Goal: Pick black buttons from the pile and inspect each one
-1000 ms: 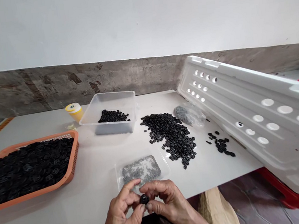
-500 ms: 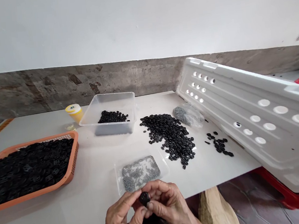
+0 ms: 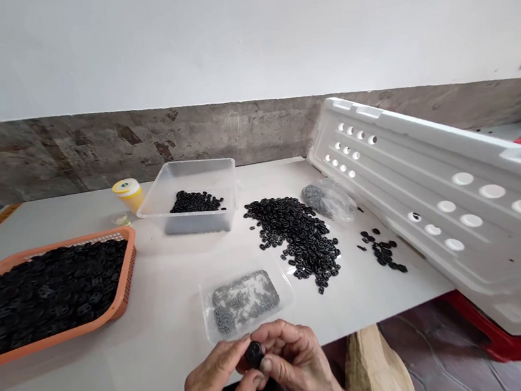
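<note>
A small round black part [image 3: 254, 354] is pinched between my two hands at the table's front edge. My left hand [image 3: 218, 382] closes thumb and forefinger on its left side. On its right side, my right hand [image 3: 296, 364] grips it with curled fingers and thumb. Just beyond my fingertips lies a clear shallow tray [image 3: 208, 317] with small grey metal pieces in it. A heap of small black parts [image 3: 297, 232] is spread on the table to the right of that tray.
An orange basket [image 3: 123, 289] full of black parts stands left. Behind are a clear bin [image 3: 198, 223], a yellow-white roll [image 3: 129, 196] and a plastic bag [image 3: 336, 202]. A large white perforated panel [image 3: 436, 169] leans at right, near scattered black parts [image 3: 384, 253].
Both hands have sunk slightly with the black part, which has turned a little between the fingers. The camera view has shifted slightly.
</note>
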{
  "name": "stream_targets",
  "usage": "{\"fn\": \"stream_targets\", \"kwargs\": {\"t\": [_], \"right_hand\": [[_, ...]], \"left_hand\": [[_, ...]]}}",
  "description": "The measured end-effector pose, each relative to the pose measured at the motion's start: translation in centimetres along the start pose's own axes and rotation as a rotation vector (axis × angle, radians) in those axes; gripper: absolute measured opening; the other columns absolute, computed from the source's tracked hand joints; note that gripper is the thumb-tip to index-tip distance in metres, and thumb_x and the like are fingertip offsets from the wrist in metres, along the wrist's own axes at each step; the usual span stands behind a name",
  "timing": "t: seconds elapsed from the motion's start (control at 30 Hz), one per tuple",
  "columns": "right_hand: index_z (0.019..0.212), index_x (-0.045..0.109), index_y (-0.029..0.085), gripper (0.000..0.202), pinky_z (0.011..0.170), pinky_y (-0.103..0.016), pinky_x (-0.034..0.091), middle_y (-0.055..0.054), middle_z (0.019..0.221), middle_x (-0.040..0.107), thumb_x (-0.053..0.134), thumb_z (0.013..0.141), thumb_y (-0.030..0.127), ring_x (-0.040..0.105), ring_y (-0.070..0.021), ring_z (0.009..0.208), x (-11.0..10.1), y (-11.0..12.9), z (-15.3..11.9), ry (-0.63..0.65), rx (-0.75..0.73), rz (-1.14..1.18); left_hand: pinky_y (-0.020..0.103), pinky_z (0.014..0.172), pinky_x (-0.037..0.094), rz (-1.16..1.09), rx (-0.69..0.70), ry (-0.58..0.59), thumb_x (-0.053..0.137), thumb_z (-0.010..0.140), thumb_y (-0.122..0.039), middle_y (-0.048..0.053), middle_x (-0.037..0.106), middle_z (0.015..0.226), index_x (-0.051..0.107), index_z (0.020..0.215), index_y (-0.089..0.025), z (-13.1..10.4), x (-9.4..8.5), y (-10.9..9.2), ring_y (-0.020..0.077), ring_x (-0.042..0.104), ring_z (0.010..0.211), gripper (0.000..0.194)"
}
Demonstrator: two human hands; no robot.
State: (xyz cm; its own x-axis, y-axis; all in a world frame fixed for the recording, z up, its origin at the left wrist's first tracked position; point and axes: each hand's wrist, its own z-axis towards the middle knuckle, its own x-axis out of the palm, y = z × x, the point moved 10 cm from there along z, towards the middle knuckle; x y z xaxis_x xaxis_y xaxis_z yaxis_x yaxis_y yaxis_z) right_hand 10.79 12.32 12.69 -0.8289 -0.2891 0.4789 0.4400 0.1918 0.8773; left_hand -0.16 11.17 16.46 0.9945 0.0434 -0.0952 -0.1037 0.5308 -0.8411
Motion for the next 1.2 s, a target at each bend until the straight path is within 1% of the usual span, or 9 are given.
{"fn": "stream_targets", "kwargs": {"t": [0.3, 0.37, 0.47, 0.53, 0.63, 0.77, 0.9, 1.0, 1.2], "right_hand": [[0.1, 0.059, 0.008, 0.022, 0.066, -0.01, 0.052, -0.005, 0.078, 0.061, 0.067, 0.085, 0.022, 0.064, -0.0057, 0.067, 0.5, 0.8, -0.3, 0.036, -0.11, 0.067], [0.1, 0.059, 0.007, 0.021, 0.066, -0.01, 0.052, -0.006, 0.076, 0.062, 0.065, 0.085, 0.02, 0.064, -0.0063, 0.067, 0.4, 0.9, -0.4, 0.046, -0.136, 0.053], [0.1, 0.059, 0.007, 0.018, 0.066, -0.01, 0.052, -0.006, 0.073, 0.063, 0.064, 0.086, 0.018, 0.065, -0.0072, 0.067, 0.3, 0.8, -0.5, 0.046, -0.157, 0.048], [0.101, 0.059, 0.008, 0.018, 0.066, -0.011, 0.053, -0.006, 0.072, 0.063, 0.064, 0.086, 0.017, 0.065, -0.0077, 0.066, 0.3, 0.7, -0.6, 0.057, -0.158, 0.067], [0.102, 0.058, 0.01, 0.019, 0.066, -0.012, 0.054, -0.005, 0.071, 0.064, 0.064, 0.085, 0.013, 0.065, -0.0075, 0.066, 0.5, 0.5, -0.7, 0.077, -0.152, 0.099], [0.101, 0.059, 0.01, 0.017, 0.066, -0.01, 0.053, -0.005, 0.074, 0.064, 0.063, 0.085, 0.013, 0.066, -0.0074, 0.067, 0.3, 0.5, -0.9, 0.058, -0.151, 0.128], [0.102, 0.059, 0.011, 0.016, 0.066, -0.01, 0.053, -0.003, 0.074, 0.063, 0.062, 0.085, 0.011, 0.066, -0.0076, 0.067, 0.4, 0.7, -0.9, 0.071, -0.177, 0.147], [0.102, 0.06, 0.012, 0.017, 0.066, -0.009, 0.053, -0.003, 0.074, 0.064, 0.06, 0.085, 0.008, 0.066, -0.0076, 0.068, 0.4, 0.7, -0.9, 0.082, -0.196, 0.149], [0.099, 0.06, 0.01, 0.014, 0.066, -0.009, 0.054, -0.005, 0.076, 0.066, 0.059, 0.086, 0.007, 0.066, -0.0074, 0.068, 0.3, 0.5, -0.9, 0.076, -0.183, 0.16]], "left_hand": [[0.013, 0.077, 0.053, 0.008, 0.034, 0.067, 0.062, 0.085, -0.019, -0.001, 0.068, 0.095, 0.061, 0.123, -0.032, 0.0, 0.1, -0.5, 0.0069, 0.065, 0.083, 0.041], [0.013, 0.075, 0.054, 0.002, 0.075, 0.127, 0.062, 0.084, -0.014, 0.001, 0.068, 0.095, 0.059, 0.127, -0.031, 0.1, 0.3, -0.7, 0.0077, 0.066, 0.083, 0.046], [0.013, 0.074, 0.055, 0.033, 0.196, 0.281, 0.064, 0.081, -0.005, 0.004, 0.069, 0.097, 0.053, 0.135, -0.026, 0.2, 1.1, -1.5, 0.0093, 0.067, 0.084, 0.059], [0.013, 0.072, 0.056, 0.034, 0.249, 0.321, 0.062, 0.082, -0.005, 0.005, 0.068, 0.094, 0.05, 0.137, -0.022, 0.3, 1.2, -1.9, 0.009, 0.067, 0.081, 0.059], [0.013, 0.07, 0.056, 0.015, 0.27, 0.318, 0.059, 0.085, -0.008, 0.005, 0.067, 0.089, 0.051, 0.136, -0.018, 0.5, 1.1, -2.2, 0.0077, 0.066, 0.077, 0.053], [0.013, 0.075, 0.056, 0.045, 0.267, 0.373, 0.06, 0.084, -0.006, 0.006, 0.068, 0.094, 0.049, 0.137, -0.019, 0.2, 1.7, -1.9, 0.0088, 0.067, 0.084, 0.055], [0.012, 0.072, 0.055, -0.003, 0.207, 0.333, 0.058, 0.086, -0.009, 0.004, 0.067, 0.09, 0.051, 0.135, -0.02, -0.3, 1.4, -0.7, 0.0068, 0.066, 0.079, 0.05], [0.013, 0.072, 0.055, -0.024, 0.202, 0.325, 0.057, 0.087, -0.01, 0.004, 0.067, 0.089, 0.052, 0.134, -0.019, -0.5, 1.5, -0.6, 0.0073, 0.065, 0.079, 0.049], [0.014, 0.071, 0.056, -0.006, 0.209, 0.374, 0.058, 0.085, -0.004, 0.004, 0.067, 0.087, 0.05, 0.135, -0.02, -0.1, 1.8, -1.3, 0.0073, 0.065, 0.078, 0.053]]}}
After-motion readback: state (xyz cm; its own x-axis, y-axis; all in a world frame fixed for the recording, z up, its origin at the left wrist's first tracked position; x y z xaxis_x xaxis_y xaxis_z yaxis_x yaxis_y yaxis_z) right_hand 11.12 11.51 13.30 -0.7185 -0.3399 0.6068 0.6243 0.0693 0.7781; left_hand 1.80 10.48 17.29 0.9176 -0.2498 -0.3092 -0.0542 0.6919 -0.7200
